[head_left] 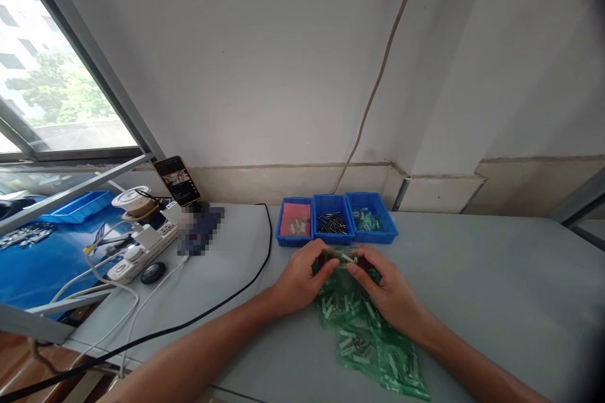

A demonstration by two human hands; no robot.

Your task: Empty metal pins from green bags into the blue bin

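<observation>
My left hand point(305, 274) and my right hand point(386, 283) are both closed on the upper end of a green translucent plastic bag point(359, 327). Thumbs and index fingers pinch it from either side. Small silvery, pin-like metal pieces show through the plastic in several clusters, and the bag trails over the table toward the lower right. Between my fingertips lies a small pale piece point(348, 258); whether it is inside the bag I cannot tell. Just beyond my hands stand three blue bins: the left bin point(293, 241), the middle bin point(334, 239) and the right bin point(378, 238).
Pink material and a clear bag fill the left bin, dark metal pins the middle, green plastic the right. A black cable point(227, 300) crosses the grey table point(491, 289). At left are a phone point(177, 181), a power strip point(142, 252), a black mouse point(153, 272) and white cords.
</observation>
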